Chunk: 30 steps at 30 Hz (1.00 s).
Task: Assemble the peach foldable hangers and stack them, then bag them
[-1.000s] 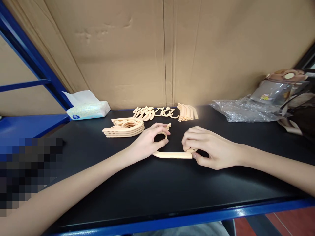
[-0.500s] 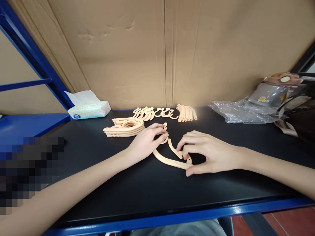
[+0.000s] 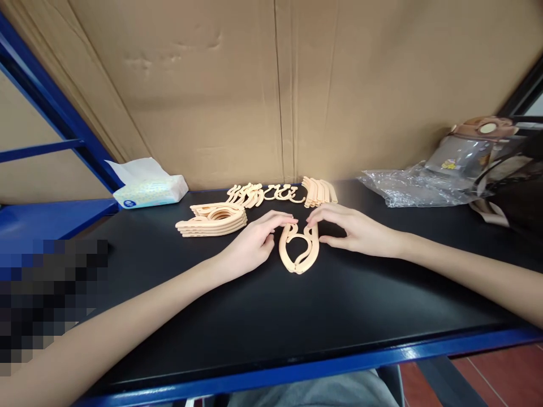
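A beige plastic folding hanger [image 3: 316, 251] lies flat on the black tabletop, its two arms folded side by side with the hook curved between them. My left hand [image 3: 254, 240] has its fingertips on the far end of the left arm; its thumb is bent below, off the hanger. From the other side, my right hand [image 3: 356, 229] bears on the right arm's far end with its fingers, the thumb close to the outer edge. Between them the two hands hold the hanger. Left of it sits a stack of folded hangers [image 3: 212, 227].
Behind are loose beige hooks [image 3: 282, 193], small curved pieces [image 3: 246, 195] and a row of hanger arms [image 3: 320, 192]. A tissue pack [image 3: 150, 191] stands at the left. Crumpled clear plastic [image 3: 413, 186], a bottle [image 3: 462, 150] and a dark bag [image 3: 517, 186] are at the right.
The hanger's arms, spread before, are now folded together with the hook between them. My right hand has moved away from me to the arm's far end; my left stays near the other.
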### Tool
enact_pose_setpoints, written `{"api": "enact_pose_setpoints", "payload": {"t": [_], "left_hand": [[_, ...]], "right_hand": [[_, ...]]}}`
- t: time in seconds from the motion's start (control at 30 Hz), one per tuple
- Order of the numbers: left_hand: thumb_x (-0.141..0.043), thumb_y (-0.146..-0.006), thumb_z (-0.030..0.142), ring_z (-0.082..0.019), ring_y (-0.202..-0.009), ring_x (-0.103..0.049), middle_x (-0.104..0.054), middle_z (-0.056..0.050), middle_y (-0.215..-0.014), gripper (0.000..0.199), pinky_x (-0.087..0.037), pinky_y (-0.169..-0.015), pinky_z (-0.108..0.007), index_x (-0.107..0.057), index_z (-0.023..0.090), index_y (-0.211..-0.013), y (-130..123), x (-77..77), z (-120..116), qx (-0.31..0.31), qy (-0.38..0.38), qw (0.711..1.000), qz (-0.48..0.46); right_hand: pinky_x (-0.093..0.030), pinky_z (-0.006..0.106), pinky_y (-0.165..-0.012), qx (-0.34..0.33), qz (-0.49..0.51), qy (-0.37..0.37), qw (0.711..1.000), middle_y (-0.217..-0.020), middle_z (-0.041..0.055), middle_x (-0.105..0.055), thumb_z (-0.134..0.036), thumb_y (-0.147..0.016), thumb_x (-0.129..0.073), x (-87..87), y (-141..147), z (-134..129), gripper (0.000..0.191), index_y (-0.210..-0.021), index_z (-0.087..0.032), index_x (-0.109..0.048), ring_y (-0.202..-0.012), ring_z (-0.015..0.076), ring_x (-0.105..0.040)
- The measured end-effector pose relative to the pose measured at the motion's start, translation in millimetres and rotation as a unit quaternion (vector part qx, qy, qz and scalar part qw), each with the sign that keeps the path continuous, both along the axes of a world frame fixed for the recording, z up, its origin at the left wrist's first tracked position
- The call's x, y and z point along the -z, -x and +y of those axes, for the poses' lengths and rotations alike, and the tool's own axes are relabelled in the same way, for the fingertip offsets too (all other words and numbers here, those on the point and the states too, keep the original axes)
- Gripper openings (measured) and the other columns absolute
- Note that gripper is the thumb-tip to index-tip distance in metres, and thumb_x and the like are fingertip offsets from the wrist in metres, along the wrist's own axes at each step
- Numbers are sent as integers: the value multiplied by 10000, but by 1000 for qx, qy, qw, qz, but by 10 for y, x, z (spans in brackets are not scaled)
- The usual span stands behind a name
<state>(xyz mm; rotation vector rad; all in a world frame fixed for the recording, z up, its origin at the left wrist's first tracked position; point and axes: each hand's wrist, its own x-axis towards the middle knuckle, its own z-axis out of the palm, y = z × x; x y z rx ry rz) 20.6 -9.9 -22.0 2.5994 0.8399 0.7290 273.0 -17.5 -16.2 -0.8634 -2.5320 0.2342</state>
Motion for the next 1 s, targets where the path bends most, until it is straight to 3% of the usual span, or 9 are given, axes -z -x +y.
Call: {"api": "enact_pose_setpoints", "payload": {"t": [0.13, 0.27, 0.43, 0.57, 0.63, 0.77, 0.93, 1.0], "left_hand": [[-416, -804, 16, -182, -1208, -471, -493, -57, -1280, 492, -431, -1003, -368, -475, 231, -1243, -14, -18, -41, 0, -13, 1000, 9], [-489, -823, 95, -205, -1303, -371, -425, -63, -1354, 491, -328, -1101, -429, -431, 257, -1282, -12, -41, -86, 18, -6, 999, 32], [-592, -828, 251, -226, -1402, -196, -299, -66, -1471, 585, -257, -1139, -459, -346, 267, -1358, 9, -49, -112, 32, 10, 997, 75], [-656, -784, 457, -282, -1416, -164, -264, -103, -1506, 791, -230, -1128, -529, -241, 252, -1426, 17, -79, -118, 49, 13, 993, 110], [-649, -781, 479, -308, -1412, -174, -255, -116, -1514, 840, -217, -1118, -564, -191, 250, -1447, 22, -109, -127, 47, 20, 991, 126], [-648, -774, 434, -344, -1391, -223, -349, -98, -1471, 808, -264, -1090, -571, -223, 262, -1439, 29, -141, -153, 18, 33, 987, 155], [-667, -761, 387, -253, -1155, -528, -550, -69, -1253, 716, -434, -989, -417, -331, 259, -1380, 3, -121, -167, 40, 1, 990, 136], [-672, -760, 382, -229, -1103, -553, -543, -72, -1241, 691, -467, -941, -365, -356, 246, -1360, -2, -135, -163, 31, -35, 992, 116]], "right_hand": [[-431, 331, -823, 83, -15, -36, 996, -933, 17, -652, -262, -844, -589, -5, -17, 15, 150, -984, -207, -589, -894, 179, -593], [-395, 337, -832, 96, -25, -52, 994, -818, -9, -679, -278, -887, -546, -50, 2, -20, 113, -853, -206, -625, -814, 164, -602], [-421, 309, -785, 35, -12, 27, 999, -900, 30, -683, -368, -955, -403, -102, 26, -72, 295, -954, -197, -644, -831, 166, -604], [-405, 311, -930, -59, 22, 120, 991, -1202, 53, -614, -359, -967, -369, -100, 37, -92, 316, -1105, -207, -609, -1102, 173, -555], [-398, 314, -951, -60, 57, 129, 988, -1230, 53, -594, -371, -950, -408, -87, 33, -79, 305, -1142, -209, -582, -1132, 174, -536], [-440, 301, -788, 52, 109, 123, 985, -1021, 45, -661, -445, -920, -441, -84, 6, -28, 324, -1063, -200, -598, -914, 171, -597], [-377, 262, -643, 92, 92, 145, 981, -760, 3, -649, -472, -907, -445, -120, -18, 10, 339, -900, -183, -622, -673, 129, -542], [-352, 252, -604, 92, 77, 167, 979, -673, -12, -603, -484, -894, -460, -136, -22, 5, 360, -782, -175, -605, -612, 114, -493]]}}
